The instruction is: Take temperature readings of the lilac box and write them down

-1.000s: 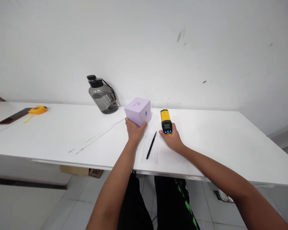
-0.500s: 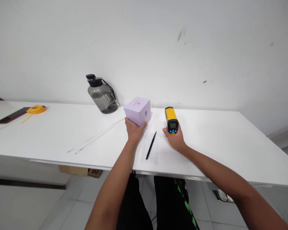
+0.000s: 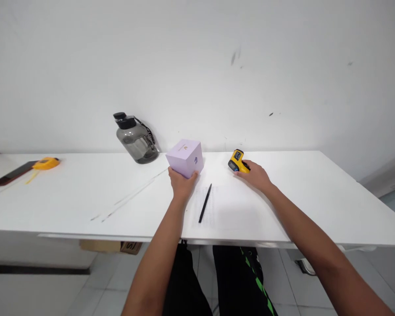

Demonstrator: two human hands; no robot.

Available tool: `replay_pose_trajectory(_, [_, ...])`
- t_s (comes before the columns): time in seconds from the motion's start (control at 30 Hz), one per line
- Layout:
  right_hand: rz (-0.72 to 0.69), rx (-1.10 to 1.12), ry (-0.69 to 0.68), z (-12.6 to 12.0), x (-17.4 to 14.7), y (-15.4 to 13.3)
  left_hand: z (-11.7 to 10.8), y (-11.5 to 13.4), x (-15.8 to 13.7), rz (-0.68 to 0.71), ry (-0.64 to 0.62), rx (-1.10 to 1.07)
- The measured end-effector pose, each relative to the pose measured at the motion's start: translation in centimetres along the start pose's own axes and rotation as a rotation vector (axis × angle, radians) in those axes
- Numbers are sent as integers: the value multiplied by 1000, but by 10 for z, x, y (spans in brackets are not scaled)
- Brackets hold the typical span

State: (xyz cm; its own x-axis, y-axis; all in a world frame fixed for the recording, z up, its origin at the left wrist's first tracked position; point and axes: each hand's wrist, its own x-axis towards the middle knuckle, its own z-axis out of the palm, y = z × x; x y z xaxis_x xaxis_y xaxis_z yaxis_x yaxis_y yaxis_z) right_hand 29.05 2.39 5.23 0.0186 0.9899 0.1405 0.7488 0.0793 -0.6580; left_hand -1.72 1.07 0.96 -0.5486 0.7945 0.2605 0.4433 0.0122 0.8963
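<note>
My left hand (image 3: 181,184) grips the near lower part of a lilac box (image 3: 184,158), thumb on one side and fingers on the other. At the right, my right hand (image 3: 255,174) is closed round the handle of a yellow and black infrared thermometer (image 3: 238,161), which lies tipped on its side close to the table top. Its small screen faces left toward me. Between my arms a black pen (image 3: 205,203) rests on a sheet of printed paper (image 3: 228,210).
A grey see-through water bottle (image 3: 136,141) stands tilted-looking near the wall, left of the box. Further left lie a yellow tape measure (image 3: 46,163) and a dark flat strip (image 3: 11,174). The white table (image 3: 69,197) meets the wall behind. Below it is a cardboard box (image 3: 100,245).
My right hand has turned the thermometer from upright onto its side and lowered it toward the table. The left hand still holds the box. The view has shifted slightly.
</note>
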Motion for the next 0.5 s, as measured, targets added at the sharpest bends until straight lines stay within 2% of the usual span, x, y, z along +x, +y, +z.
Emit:
replay_pose_trajectory(0.2, [-114, -358, -88, 9, 5, 6, 0, -2, 1, 6, -9, -3])
replay_pose_trajectory(0.33, [-169, -383, -76, 16, 5, 10, 1, -4, 2, -3, 4, 3])
replay_pose_trajectory(0.4, [-186, -382, -18, 19, 3, 8, 2, -5, 2, -8, 0, 6])
replay_pose_trajectory(0.5, [-377, -339, 85, 29, -3, 0, 1, -3, 2, -9, -5, 14])
